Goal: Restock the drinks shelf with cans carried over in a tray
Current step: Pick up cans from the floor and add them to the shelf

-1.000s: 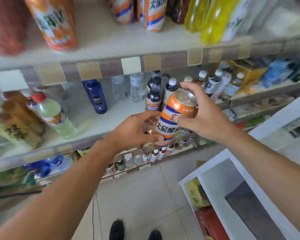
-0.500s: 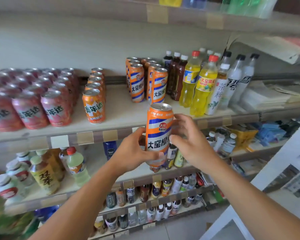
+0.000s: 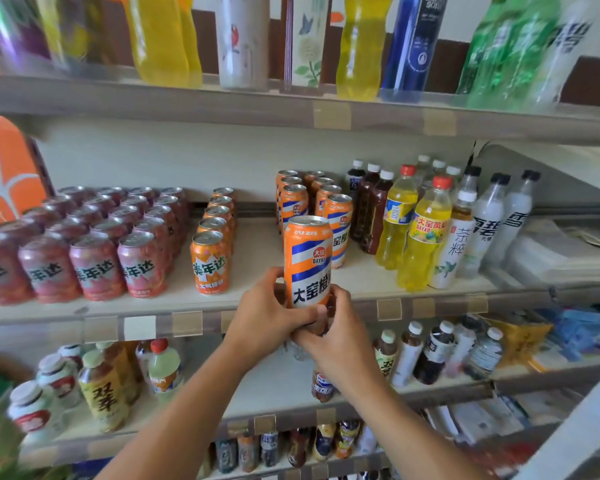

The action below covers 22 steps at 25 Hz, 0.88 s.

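Right now I've got both hands wrapped around the foot of one tall orange can (image 3: 308, 261): the left hand (image 3: 267, 315) curls round its left side, the right hand (image 3: 333, 336) cups it from the right and beneath, fingers closed on the base. It stands upright, held at the front edge of the middle shelf (image 3: 361, 282), with its bottom about level with that edge. I can't tell whether it already rests on the board.

Behind it, toward the back of the shelf, sit two rows of matching cans (image 3: 338, 221). The left row stops short of the front, so I judge this as the placing step, with the can bound for that open spot. The short orange cans (image 3: 210, 261) line up just to the left, and the yellow bottles (image 3: 425, 233) stand off to the right.

Next I'd need to slide it straight back, base flat, label forward, then let go without nudging its neighbours. The tray is out of view.
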{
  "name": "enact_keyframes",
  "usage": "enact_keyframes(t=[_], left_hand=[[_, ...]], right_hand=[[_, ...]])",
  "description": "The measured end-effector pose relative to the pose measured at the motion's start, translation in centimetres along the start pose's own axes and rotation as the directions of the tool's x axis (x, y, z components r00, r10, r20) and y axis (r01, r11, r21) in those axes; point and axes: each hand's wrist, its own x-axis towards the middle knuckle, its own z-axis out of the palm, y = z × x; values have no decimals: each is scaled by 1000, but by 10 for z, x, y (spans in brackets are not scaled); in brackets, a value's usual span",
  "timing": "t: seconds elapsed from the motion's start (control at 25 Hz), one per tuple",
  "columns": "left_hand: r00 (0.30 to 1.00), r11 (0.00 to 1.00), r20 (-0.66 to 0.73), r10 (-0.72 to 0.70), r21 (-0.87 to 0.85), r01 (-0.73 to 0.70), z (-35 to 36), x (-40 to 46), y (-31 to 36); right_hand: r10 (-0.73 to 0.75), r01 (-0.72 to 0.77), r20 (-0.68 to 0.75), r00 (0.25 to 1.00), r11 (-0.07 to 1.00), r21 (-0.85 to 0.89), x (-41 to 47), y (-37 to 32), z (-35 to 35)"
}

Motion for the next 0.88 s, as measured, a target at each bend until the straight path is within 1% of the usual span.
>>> enact_keyframes(t=[0.2,0.36,0.4,0.44,0.48,0.52,0.56,0.6,0.64,0.68,0.72,0.88], left_hand=[[1000,996,18,18,87,-19,-10,35,5],[998,997,63,17,71,-21,-19,70,-1],[998,995,50,26,92,-30,-20,76,-4],[999,987,6,40,154,-41,-22,80,-9],[996,963,-51,68,265,-53,-23,84,-14],[990,909,-91,109,411,-62,-23,87,-18],[985,826,-93,143,560,-67,-23,90,-21],[984,735,-69,165,674,-76,-21,92,-23],[986,665,-40,165,742,-82,-18,94,-26],[988,629,-21,154,773,-81,-14,96,-29],[990,620,-19,139,782,-72,-10,99,-32],[991,651,-80,107,759,-10,-2,111,-41]], right_hand=[[25,-31,-78,997,997,-67,43,-7,14],[2,-30,-167,986,985,-168,77,-3,24],[4,-39,-194,981,983,-178,85,0,25],[3,-44,-220,975,983,-180,91,3,27],[0,-46,-244,970,982,-182,97,6,28],[0,-50,-263,965,981,-185,103,11,31],[9,-63,-272,962,980,-190,108,15,33],[21,-77,-274,962,978,-194,113,18,35],[32,-89,-269,963,976,-201,119,20,37],[41,-98,-258,965,972,-214,124,24,39],[45,-102,-242,969,967,-231,130,27,41],[50,-99,-186,981,960,-263,149,42,47]])
